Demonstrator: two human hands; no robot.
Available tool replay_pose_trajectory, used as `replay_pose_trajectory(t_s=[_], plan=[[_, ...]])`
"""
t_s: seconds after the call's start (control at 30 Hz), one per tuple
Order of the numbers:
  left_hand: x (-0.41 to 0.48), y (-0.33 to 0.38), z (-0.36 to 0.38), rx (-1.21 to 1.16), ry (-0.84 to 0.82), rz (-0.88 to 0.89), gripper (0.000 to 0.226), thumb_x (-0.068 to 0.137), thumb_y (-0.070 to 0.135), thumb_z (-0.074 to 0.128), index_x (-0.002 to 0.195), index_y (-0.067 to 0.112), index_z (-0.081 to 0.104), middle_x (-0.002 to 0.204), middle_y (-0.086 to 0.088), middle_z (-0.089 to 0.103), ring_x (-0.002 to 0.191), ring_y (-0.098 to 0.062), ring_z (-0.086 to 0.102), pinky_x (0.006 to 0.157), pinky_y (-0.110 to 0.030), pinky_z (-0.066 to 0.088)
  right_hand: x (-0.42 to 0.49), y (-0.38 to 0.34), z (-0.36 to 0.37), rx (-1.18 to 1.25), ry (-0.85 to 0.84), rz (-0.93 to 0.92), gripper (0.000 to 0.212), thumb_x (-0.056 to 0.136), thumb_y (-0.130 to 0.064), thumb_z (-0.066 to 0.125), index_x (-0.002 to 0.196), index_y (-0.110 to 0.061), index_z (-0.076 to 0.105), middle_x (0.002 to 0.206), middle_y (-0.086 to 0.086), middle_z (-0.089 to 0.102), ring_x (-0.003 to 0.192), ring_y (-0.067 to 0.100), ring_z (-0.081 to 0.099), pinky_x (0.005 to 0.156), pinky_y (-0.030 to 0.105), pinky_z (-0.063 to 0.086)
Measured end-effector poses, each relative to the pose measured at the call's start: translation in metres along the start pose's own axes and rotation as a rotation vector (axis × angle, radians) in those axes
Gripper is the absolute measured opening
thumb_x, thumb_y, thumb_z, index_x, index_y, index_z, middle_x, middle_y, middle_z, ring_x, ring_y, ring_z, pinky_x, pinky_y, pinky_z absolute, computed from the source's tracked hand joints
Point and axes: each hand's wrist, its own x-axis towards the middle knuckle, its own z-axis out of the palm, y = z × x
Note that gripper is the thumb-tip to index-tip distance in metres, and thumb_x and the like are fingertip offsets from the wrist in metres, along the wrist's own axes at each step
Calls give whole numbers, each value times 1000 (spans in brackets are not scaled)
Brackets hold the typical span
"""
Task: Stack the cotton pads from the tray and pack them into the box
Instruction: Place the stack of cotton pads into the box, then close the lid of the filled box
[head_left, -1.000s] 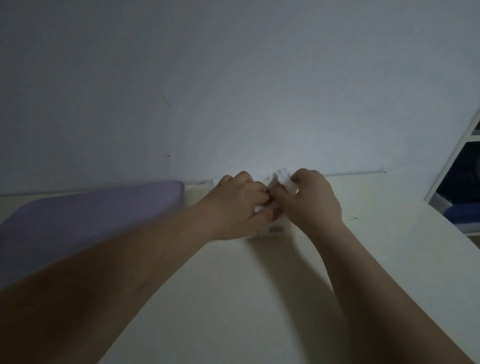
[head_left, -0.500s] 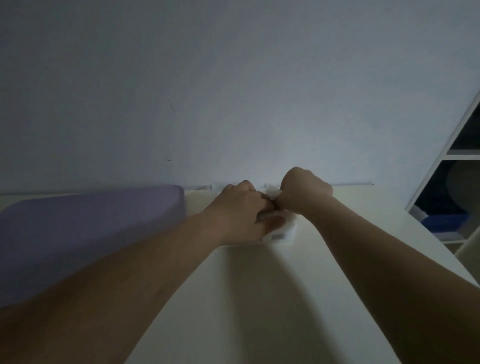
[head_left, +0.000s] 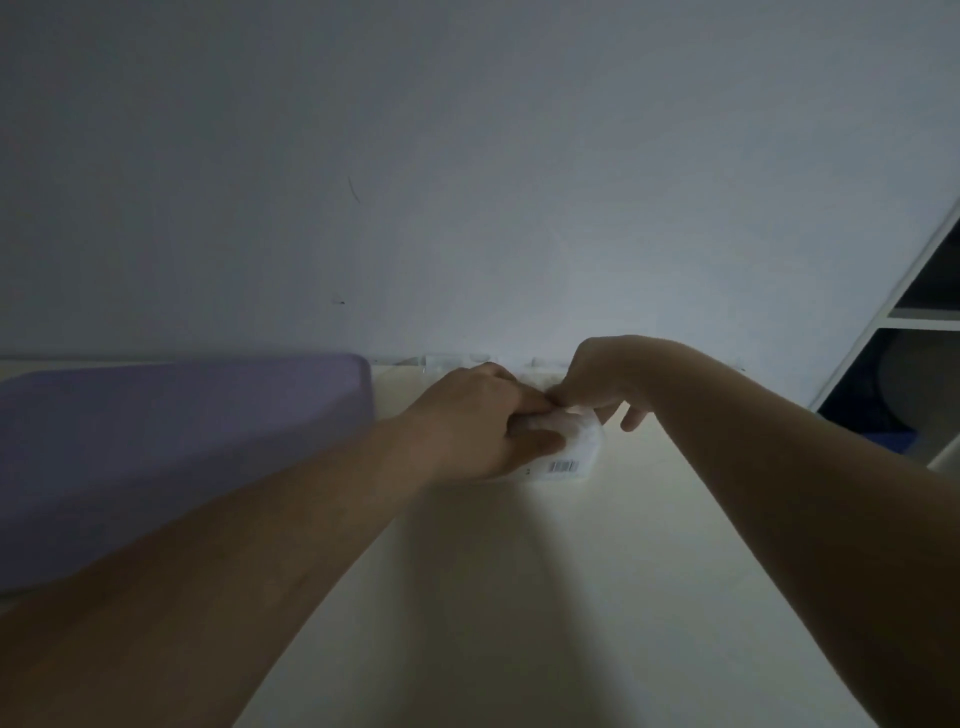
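Note:
A small white box (head_left: 569, 457) with a barcode on its near side sits on the cream table by the wall. My left hand (head_left: 483, 421) grips the box from the left, thumb along its side. My right hand (head_left: 605, 376) arches over the box's top, fingertips pinched down at its opening on white cotton pads (head_left: 563, 415), most of them hidden under my fingers. The purple tray (head_left: 182, 441) lies to the left of the box; its inside is not visible from this angle.
The table (head_left: 519, 597) runs up to a pale wall. A white shelf unit (head_left: 914, 338) with dark and blue things inside stands at the right edge. Clear plastic bits (head_left: 447, 359) line the wall behind the box.
My right hand has lifted from a closed fist into an arch with its fingers spread a little over the box. The left hand stays on the box. The camera has shifted slightly.

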Motion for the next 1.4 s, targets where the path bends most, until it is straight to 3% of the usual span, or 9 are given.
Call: replay_pose_trajectory(t_s=[0.23, 0.33, 0.43, 0.57, 0.7, 0.8, 1.03, 1.27, 1.4], plan=[[0, -3, 5, -97, -3, -18, 41, 89, 67, 48, 107, 36, 69, 100, 15, 69, 94, -7, 63, 85, -38, 54, 2, -1, 22, -91, 205, 38, 37, 92, -37, 65, 73, -7, 53, 71, 7, 57, 56, 18, 52, 52, 25, 42], [-7, -18, -11, -166, 231, -11, 35, 94, 51, 49, 97, 25, 71, 98, 9, 71, 97, -16, 65, 89, -39, 53, -2, 6, 10, 7, 316, -47, 41, 86, -40, 74, 74, -2, 63, 65, 6, 59, 52, 17, 51, 46, 26, 39], [-11, -49, -25, -215, 425, -334, 33, 98, 41, 57, 119, 19, 71, 122, 0, 70, 110, -22, 65, 101, -36, 50, -2, 21, -5, 400, 363, -113, 42, 88, -45, 73, 85, -4, 74, 79, 8, 75, 68, 24, 72, 66, 35, 59], [-15, -66, -12, -611, 300, -731, 39, 89, 41, 68, 121, 17, 68, 118, -7, 73, 106, -25, 70, 97, -36, 55, 9, 36, 23, 892, 102, -36, 32, 100, -34, 63, 105, -3, 68, 100, 12, 74, 86, 27, 71, 79, 40, 58], [-17, -54, -4, -650, 272, -722, 43, 101, 40, 58, 138, 19, 58, 124, -2, 68, 110, -19, 65, 94, -28, 45, 16, 32, 44, 986, 191, -48, 32, 104, -28, 49, 81, -12, 64, 79, 8, 61, 65, 25, 58, 62, 34, 46], [-14, -45, -2, -523, 254, -723, 46, 104, 42, 50, 145, 19, 51, 133, -3, 64, 120, -23, 61, 103, -30, 43, 16, 24, 53, 879, 253, -92, 34, 104, -29, 43, 97, -11, 70, 90, 9, 67, 72, 26, 63, 67, 35, 51], [-18, -35, -4, -680, 331, -696, 29, 101, 27, 62, 112, 35, 36, 87, 21, 57, 81, 0, 60, 58, -7, 37, 25, 30, 62, 1154, 196, -55, 29, 99, -12, 56, 126, -6, 64, 111, 16, 74, 86, 28, 73, 70, 40, 63], [-25, -30, 3, -654, 450, -629, 31, 93, 18, 68, 122, 22, 58, 110, 7, 71, 98, -11, 70, 86, -29, 55, 17, 39, 68, 1499, 139, -166, 52, 80, -6, 65, 132, -8, 64, 118, 18, 73, 98, 28, 73, 84, 41, 60], [-30, -22, -2, -534, 593, -527, 29, 93, 9, 65, 115, 29, 63, 121, 5, 61, 102, -12, 65, 96, -32, 53, -1, 33, 63, 1580, 304, -160, 31, 79, -7, 53, 95, -18, 77, 104, 11, 72, 97, 24, 68, 85, 40, 56]])
